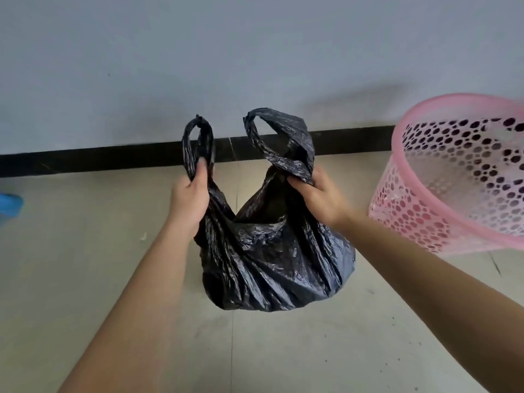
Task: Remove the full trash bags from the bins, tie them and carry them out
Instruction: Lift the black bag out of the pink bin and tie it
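Observation:
A full black trash bag (272, 262) rests on the tiled floor in the middle of the view, outside the bin. Its two handle loops stand up above my fists. My left hand (190, 199) is closed around the base of the left loop. My right hand (317, 194) grips the base of the right loop. The mouth of the bag gapes a little between my hands. A pink perforated plastic bin (425, 222) stands to the right, apart from the bag, with pale scraps visible inside.
A grey wall with a black skirting board (99, 160) runs behind the bag. A blue object (10, 204) shows at the left edge. The beige floor tiles (85, 251) carry small specks of dirt.

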Available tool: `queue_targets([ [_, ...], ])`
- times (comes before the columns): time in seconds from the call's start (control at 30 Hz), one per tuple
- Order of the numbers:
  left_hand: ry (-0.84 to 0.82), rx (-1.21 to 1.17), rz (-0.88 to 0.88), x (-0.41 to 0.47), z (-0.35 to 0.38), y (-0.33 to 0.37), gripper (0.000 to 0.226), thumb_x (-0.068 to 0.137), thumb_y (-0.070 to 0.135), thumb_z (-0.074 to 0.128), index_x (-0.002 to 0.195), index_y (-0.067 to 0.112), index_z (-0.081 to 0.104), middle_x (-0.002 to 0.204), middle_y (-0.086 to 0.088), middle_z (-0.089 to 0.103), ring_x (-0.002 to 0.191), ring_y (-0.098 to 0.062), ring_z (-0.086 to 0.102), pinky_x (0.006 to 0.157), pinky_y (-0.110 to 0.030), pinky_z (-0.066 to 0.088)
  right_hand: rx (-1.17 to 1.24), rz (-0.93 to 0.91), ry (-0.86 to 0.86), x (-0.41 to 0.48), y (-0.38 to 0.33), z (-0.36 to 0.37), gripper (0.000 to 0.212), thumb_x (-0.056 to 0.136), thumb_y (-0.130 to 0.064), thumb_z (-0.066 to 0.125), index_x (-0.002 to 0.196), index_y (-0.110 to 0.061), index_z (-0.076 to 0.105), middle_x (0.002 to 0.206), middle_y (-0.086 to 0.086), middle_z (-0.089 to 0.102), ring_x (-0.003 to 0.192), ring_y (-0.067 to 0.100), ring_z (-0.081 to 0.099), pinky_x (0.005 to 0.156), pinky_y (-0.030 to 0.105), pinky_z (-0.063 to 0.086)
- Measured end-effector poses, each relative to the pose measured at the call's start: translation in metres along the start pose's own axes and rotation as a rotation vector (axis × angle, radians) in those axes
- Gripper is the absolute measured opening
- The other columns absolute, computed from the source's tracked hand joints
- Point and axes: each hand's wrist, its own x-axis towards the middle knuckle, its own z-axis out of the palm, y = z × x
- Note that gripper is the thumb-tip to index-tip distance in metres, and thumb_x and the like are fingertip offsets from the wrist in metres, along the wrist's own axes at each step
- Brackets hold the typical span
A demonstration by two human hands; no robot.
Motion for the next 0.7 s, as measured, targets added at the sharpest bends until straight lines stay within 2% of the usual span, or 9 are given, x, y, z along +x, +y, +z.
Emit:
queue_targets([
  [0.07,-0.06,-0.269,-0.052,-0.005,-0.001,0.031,0.06,0.1,0.062,0.032,0.09,0.01,0.059,0.076,-0.001,0.069,0.073,-0.017,0.062,0.077,-0.031,0.048,0.226,0.052,0.028,-0.009,-0.015,0.0,0.013,0.098,-0.03,0.055,0.103,-0.034,0.066,0.113,-0.003,0.07,0.113,0.018,0.064,0.107,0.044,0.046],
  [0.13,-0.126,-0.432,-0.049,-0.009,0.003,0.056,0.058,0.095,0.069,0.03,0.092,0.014,0.047,0.052,-0.002,0.043,0.048,-0.019,0.053,0.064,-0.034,0.054,0.313,0.055,0.02,-0.014,-0.03,-0.003,0.019,0.1,-0.015,0.053,0.097,-0.029,0.065,0.104,-0.004,0.071,0.107,0.018,0.066,0.105,0.041,0.049],
  [0.2,-0.198,-0.432,-0.038,-0.015,0.008,0.066,0.055,0.093,0.068,0.041,0.093,0.014,0.049,0.05,0.001,0.034,0.041,-0.015,0.032,0.051,-0.032,0.049,0.209,-0.014,-0.061,-0.02,-0.038,-0.007,0.018,0.102,-0.014,0.051,0.095,-0.024,0.064,0.095,-0.004,0.068,0.095,0.013,0.064,0.095,0.03,0.049],
  [0.3,-0.453,-0.528,-0.068,-0.02,0.008,0.058,0.028,0.093,0.026,0.06,0.075,0.011,0.045,0.06,0.001,0.04,0.042,-0.011,0.026,0.043,-0.026,0.032,0.111,-0.029,-0.252,-0.029,-0.045,-0.017,0.014,0.104,-0.023,0.05,0.096,-0.02,0.062,0.084,-0.007,0.063,0.076,0.001,0.059,0.074,0.014,0.048],
  [0.37,-0.684,-0.684,-0.065,-0.02,0.005,0.047,0.016,0.083,0.007,0.061,0.088,0.009,0.046,0.073,-0.003,0.031,0.047,-0.01,0.028,0.047,-0.025,0.034,0.109,0.004,-0.294,-0.033,-0.047,-0.025,0.019,0.104,-0.026,0.05,0.093,-0.022,0.065,0.08,-0.008,0.063,0.071,0.001,0.059,0.072,0.017,0.048],
  [0.43,-0.796,-0.709,-0.055,-0.018,0.004,0.037,0.038,0.079,0.01,0.07,0.108,0.012,0.046,0.08,-0.006,0.02,0.052,-0.011,0.031,0.054,-0.026,0.038,0.026,0.021,-0.277,-0.034,-0.05,-0.033,0.023,0.103,-0.029,0.051,0.086,-0.022,0.065,0.075,-0.007,0.061,0.068,0.005,0.058,0.071,0.023,0.046],
  [0.53,-0.709,-0.531,-0.07,-0.028,0.01,0.042,0.029,0.082,0.028,0.08,0.085,0.008,0.06,0.07,-0.001,0.031,0.051,-0.011,0.034,0.053,-0.025,0.039,-0.233,-0.097,-0.286,-0.03,-0.05,-0.038,0.02,0.098,-0.041,0.059,0.097,-0.021,0.062,0.088,-0.003,0.067,0.08,0.012,0.063,0.079,0.038,0.055],
  [0.6,-0.586,-0.479,-0.135,-0.033,0.012,0.048,0.031,0.095,0.036,0.062,0.078,0.011,0.069,0.058,-0.002,0.036,0.047,-0.015,0.035,0.048,-0.025,0.037,-0.274,-0.095,-0.308,-0.032,-0.051,-0.04,0.054,0.082,-0.066,0.067,0.121,-0.033,0.054,0.107,-0.009,0.07,0.097,0.011,0.068,0.086,0.037,0.058],
  [0.7,-0.428,-0.61,-0.158,-0.034,0.013,0.058,0.038,0.101,0.044,0.051,0.084,0.011,0.059,0.054,-0.005,0.045,0.042,-0.018,0.039,0.043,-0.024,0.038,-0.572,-0.081,-0.385,-0.033,-0.046,-0.044,0.039,0.082,-0.069,0.061,0.104,-0.037,0.056,0.085,-0.01,0.067,0.071,0.01,0.068,0.064,0.025,0.055],
])
